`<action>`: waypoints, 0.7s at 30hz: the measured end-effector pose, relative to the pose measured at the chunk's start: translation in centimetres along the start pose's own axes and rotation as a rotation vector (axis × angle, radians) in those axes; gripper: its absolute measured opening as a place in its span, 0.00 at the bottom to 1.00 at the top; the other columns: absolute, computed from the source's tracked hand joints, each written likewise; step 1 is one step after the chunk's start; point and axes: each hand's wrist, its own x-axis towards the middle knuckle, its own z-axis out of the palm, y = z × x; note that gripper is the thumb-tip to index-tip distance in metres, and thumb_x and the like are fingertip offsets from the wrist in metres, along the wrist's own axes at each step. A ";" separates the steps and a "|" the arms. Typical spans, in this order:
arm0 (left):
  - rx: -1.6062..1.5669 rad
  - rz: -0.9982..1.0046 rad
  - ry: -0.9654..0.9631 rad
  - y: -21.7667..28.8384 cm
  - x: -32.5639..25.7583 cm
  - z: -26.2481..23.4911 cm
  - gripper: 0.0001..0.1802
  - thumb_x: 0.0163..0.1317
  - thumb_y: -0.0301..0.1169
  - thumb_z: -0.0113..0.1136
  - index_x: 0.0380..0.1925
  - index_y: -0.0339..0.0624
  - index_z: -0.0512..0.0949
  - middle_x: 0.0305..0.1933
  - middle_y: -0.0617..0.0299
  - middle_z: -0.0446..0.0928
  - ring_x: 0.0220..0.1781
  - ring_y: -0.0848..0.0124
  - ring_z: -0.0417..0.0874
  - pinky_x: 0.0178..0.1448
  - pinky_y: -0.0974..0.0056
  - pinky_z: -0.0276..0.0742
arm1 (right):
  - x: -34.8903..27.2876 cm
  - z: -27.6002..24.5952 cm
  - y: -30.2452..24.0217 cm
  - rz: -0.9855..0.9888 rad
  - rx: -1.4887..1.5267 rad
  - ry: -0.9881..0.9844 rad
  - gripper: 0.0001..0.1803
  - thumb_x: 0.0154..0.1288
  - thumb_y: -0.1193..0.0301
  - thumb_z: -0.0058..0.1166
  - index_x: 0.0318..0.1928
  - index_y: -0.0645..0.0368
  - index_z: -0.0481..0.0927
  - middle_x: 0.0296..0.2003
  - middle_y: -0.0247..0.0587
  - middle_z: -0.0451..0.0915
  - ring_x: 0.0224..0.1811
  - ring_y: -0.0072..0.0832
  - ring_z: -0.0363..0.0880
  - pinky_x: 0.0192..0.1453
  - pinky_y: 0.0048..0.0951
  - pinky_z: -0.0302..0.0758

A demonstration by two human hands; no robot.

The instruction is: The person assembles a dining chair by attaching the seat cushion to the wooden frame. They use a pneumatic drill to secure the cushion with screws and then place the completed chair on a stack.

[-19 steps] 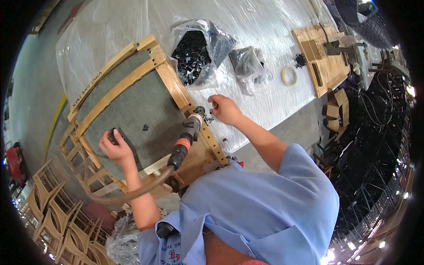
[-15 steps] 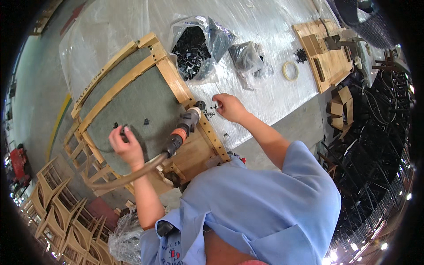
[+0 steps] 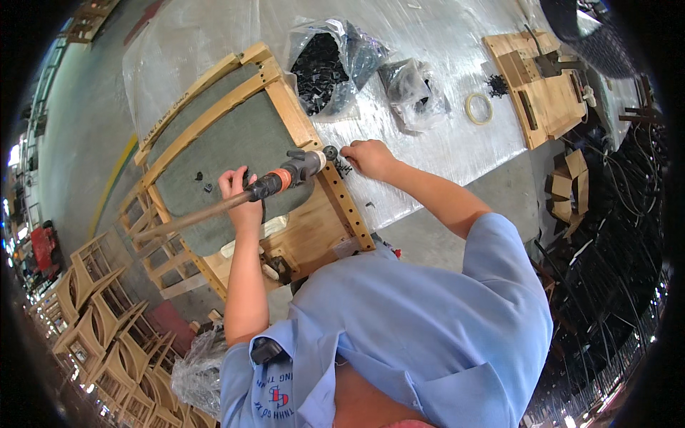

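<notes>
One clip [image 3: 247, 173] is pinched in our left hand [image 3: 241, 194], right hand [image 3: 369, 159] by screws [image 3: 343, 168], grip unclear: likely gathering, next needs aim.

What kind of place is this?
Probably a furniture workshop: wooden chair frames crowd the picture's lower left, there is a hose-fed power tool, and a plastic bag holds many small black parts.

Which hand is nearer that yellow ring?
Right. The right hand is left of the yellow ring, nearer the body; the left hand is much farther left, over the grey panel.
</notes>
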 end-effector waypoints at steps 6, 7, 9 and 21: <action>0.030 0.047 0.065 -0.3 0.2 0.4 0.13 0.59 0.21 0.61 0.45 0.41 0.83 0.46 0.49 0.76 0.48 0.47 0.81 0.53 0.49 0.78 | 0.6 0.3 0.5 -0.079 -0.076 -0.053 0.08 0.67 0.68 0.56 0.44 0.55 0.79 0.35 0.51 0.85 0.39 0.53 0.86 0.43 0.53 0.80; 0.061 0.062 0.058 -0.3 0.2 0.3 0.12 0.60 0.22 0.61 0.44 0.41 0.84 0.46 0.49 0.77 0.48 0.47 0.81 0.54 0.49 0.78 | 0.5 0.0 0.3 -0.074 -0.081 -0.063 0.08 0.67 0.68 0.56 0.44 0.55 0.79 0.35 0.51 0.85 0.40 0.53 0.86 0.43 0.53 0.80; 0.114 0.082 0.055 -1.3 -0.1 0.6 0.11 0.61 0.22 0.61 0.44 0.41 0.84 0.47 0.49 0.77 0.49 0.47 0.81 0.54 0.48 0.78 | 0.4 -0.5 -0.3 -0.068 -0.060 -0.061 0.11 0.66 0.66 0.59 0.46 0.56 0.77 0.34 0.50 0.85 0.39 0.53 0.86 0.43 0.54 0.80; 0.067 0.096 0.131 -3.6 4.8 -1.3 0.13 0.66 0.30 0.65 0.49 0.38 0.82 0.52 0.50 0.78 0.53 0.49 0.80 0.57 0.50 0.77 | 0.3 1.0 -0.4 0.138 -0.013 0.083 0.09 0.69 0.65 0.57 0.42 0.57 0.79 0.32 0.53 0.84 0.39 0.54 0.84 0.43 0.53 0.79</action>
